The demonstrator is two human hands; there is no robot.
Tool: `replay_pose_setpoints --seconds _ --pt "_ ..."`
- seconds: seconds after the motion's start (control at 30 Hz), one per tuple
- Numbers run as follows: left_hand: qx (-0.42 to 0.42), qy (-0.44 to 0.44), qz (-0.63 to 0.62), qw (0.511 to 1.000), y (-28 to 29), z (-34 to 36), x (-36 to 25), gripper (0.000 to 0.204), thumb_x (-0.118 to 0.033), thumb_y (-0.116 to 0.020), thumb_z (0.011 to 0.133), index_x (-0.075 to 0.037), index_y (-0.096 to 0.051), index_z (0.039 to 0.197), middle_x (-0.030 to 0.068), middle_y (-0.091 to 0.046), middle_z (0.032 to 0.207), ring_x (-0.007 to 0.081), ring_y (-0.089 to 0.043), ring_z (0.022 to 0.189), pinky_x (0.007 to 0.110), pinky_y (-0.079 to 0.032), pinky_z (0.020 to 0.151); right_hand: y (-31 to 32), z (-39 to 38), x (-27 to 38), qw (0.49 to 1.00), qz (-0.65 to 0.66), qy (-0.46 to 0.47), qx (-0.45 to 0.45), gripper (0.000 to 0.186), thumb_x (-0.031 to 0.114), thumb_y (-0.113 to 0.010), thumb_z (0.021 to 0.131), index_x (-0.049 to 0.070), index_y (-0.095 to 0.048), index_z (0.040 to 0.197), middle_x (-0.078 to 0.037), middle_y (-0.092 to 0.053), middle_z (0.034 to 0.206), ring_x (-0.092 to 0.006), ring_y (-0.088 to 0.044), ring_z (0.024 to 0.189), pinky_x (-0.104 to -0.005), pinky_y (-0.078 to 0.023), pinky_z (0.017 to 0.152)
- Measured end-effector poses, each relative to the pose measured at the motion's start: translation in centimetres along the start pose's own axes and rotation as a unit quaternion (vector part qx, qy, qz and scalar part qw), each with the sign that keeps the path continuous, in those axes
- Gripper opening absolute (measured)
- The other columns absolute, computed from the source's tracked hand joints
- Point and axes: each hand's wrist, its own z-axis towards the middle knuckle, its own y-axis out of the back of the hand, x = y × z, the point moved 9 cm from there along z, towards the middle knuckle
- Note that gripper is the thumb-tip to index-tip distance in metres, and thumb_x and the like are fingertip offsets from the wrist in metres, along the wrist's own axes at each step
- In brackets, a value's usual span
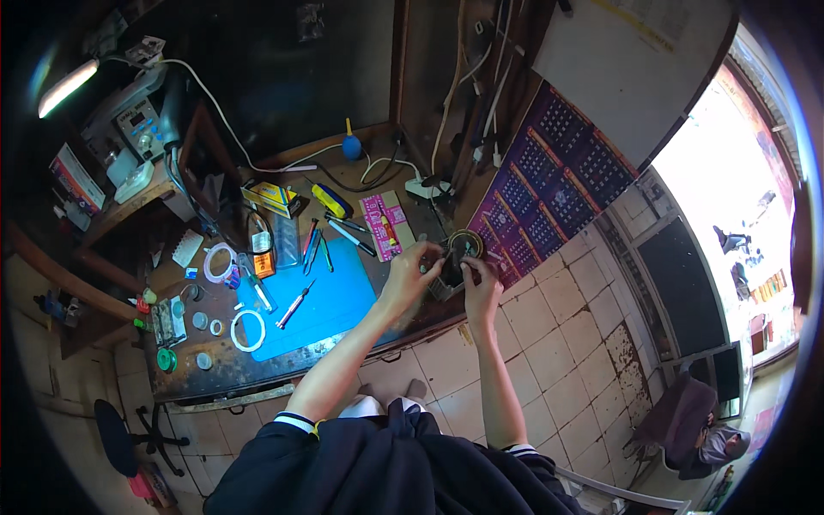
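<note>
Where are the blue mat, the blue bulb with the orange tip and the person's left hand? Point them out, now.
Blue mat [342, 296]: head view, on its bare surface.
Blue bulb [351, 148]: head view, on its round body.
Left hand [411, 269]: head view, on the back of the hand.

A worn dark desk [245, 371] is spanning the frame's left and centre, carrying a blue mat [336, 300] at centre left, a pink box [373, 209] near centre and a green container [166, 360] at lower left.
</note>
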Motion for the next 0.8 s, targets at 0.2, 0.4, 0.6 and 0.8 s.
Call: replay_pose_setpoints --seconds 0.2,0.4,0.6,0.8 --pt "-0.034 0.01 0.015 0.999 2.4 -0.9 -0.3 0.02 -0.006 -0.065 0.078 0.001 -0.059 0.095 0.0113 -0.063 0.087 0.019 -0.063 0.08 0.028 -0.051 0.068 0.4 -0.2 4.4 0.997 -0.002 0.081 -0.01 0.015 0.003 -0.059 0.08 0.004 -0.063 0.095 -0.01 -0.058 0.091 -0.0222 -0.057 0.078 -0.0316 -0.046 0.068" --pt "-0.13 0.025 0.048 0.99 10.8 -5.5 -0.2 0.014 -0.004 -0.064 0.077 -0.001 -0.06 0.09 0.0106 -0.061 0.081 0.0216 -0.062 0.075 0.03 -0.049 0.065 -3.7 -2.3 11.0 0.978 0.061 0.191 0.051 0.015 -0.001 -0.056 0.081 0.004 -0.063 0.093 -0.01 -0.057 0.09 -0.0253 -0.056 0.083 -0.0325 -0.045 0.073" --pt "-0.223 0.117 0.191 0.949 21.0 -12.0 1.7 0.016 -0.006 -0.065 0.075 -0.002 -0.06 0.09 0.011 -0.06 0.086 0.0226 -0.06 0.08 0.031 -0.049 0.065 -15.7 -7.1 13.2 0.938 0.16 0.166 0.259 0.011 0.002 -0.055 0.083 0.003 -0.061 0.093 -0.011 -0.056 0.085 -0.0231 -0.057 0.075 -0.0316 -0.045 0.066" --pt "-0.157 0.155 0.295 0.93 22.8 -15.6 6.2 0.025 -0.007 -0.065 0.071 -0.004 -0.058 0.095 0.0119 -0.056 0.094 0.0312 -0.051 0.093 0.04 -0.042 0.082 -24.0 -8.3 8.5 0.942 0.041 0.13 0.307 0.015 0.01 -0.058 0.083 0.001 -0.058 0.095 -0.014 -0.053 0.086 -0.0259 -0.056 0.072 -0.0371 -0.045 0.064"
